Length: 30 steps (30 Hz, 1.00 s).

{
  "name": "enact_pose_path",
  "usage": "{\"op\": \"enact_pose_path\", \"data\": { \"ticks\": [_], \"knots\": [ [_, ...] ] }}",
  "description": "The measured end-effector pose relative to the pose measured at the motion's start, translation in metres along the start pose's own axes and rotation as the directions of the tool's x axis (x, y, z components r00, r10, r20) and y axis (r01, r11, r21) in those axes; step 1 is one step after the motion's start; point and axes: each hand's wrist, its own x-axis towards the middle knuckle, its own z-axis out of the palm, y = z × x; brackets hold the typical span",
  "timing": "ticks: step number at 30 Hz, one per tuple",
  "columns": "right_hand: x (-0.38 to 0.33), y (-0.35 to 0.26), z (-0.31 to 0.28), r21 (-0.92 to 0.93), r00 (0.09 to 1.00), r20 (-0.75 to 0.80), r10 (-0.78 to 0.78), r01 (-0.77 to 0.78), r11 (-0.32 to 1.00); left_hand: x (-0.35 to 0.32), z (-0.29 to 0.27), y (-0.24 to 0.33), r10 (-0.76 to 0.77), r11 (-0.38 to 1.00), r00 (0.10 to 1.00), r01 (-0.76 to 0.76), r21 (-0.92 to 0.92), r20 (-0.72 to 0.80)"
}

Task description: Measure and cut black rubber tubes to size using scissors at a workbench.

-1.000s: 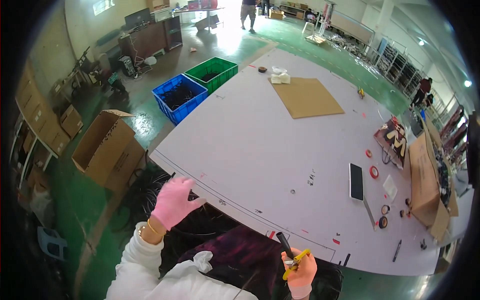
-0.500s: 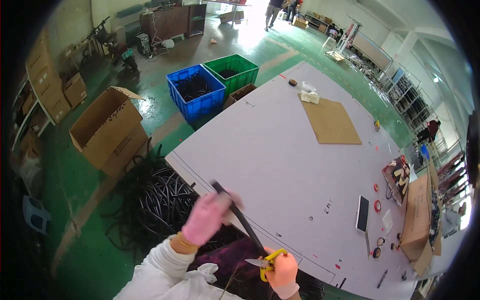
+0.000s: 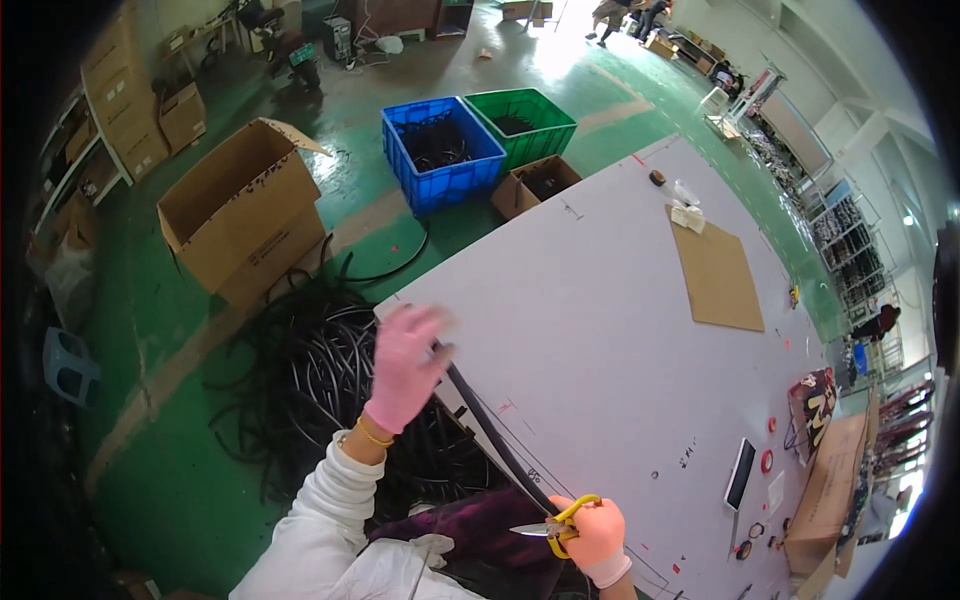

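Note:
A long black tube (image 3: 487,425) lies slanting across the near left edge of the white table. Its lower end reaches my right hand (image 3: 597,540), in an orange glove, which is closed round the yellow-handled scissors (image 3: 562,527). The blades stick out to the left, slightly parted, next to the tube. At the tube's upper end is my left hand (image 3: 402,365), in a pink glove, its fingers apart and partly blurred. Below the table edge, a large heap of black tubes (image 3: 320,375) lies on the floor.
The white table (image 3: 580,300) bears a brown cardboard sheet (image 3: 718,270), a phone (image 3: 740,474) and tape rolls. Beyond its far left edge stand a blue crate (image 3: 450,180), a green crate (image 3: 540,140) and a small carton (image 3: 512,195). A large open carton (image 3: 245,220) stands left.
My left hand has moved up along the tube and its fingers have spread. My right hand keeps the scissors at the lower end. The view has shifted, showing more of the tube heap.

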Motion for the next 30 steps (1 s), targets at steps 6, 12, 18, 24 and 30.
{"op": "enact_pose_path", "data": {
  "ticks": [6,12,18,24,30],
  "knots": [
    [0.002,0.011,0.006,0.071,0.999,0.047,-0.02,0.017,0.997,0.011,0.019,-0.002,0.2,0.973,0.958,-0.17,-0.155,0.207],
    [0.0,0.015,0.007,0.204,0.984,0.066,0.165,-0.175,0.963,0.01,0.022,-0.007,0.178,0.979,0.948,-0.144,-0.143,0.265],
    [0.014,0.003,0.008,0.414,0.927,0.153,0.343,-0.376,0.829,0.016,0.019,-0.017,0.11,0.994,0.973,-0.102,-0.047,0.205],
    [0.022,0.002,0.004,0.437,0.925,0.173,0.338,-0.379,0.816,0.011,0.023,-0.02,0.097,0.993,0.976,-0.107,0.042,0.194],
    [0.026,0.0,0.001,0.495,0.875,0.207,0.437,-0.479,0.725,0.009,0.025,-0.018,0.089,0.991,0.984,-0.102,0.081,0.154]
  ]
}}
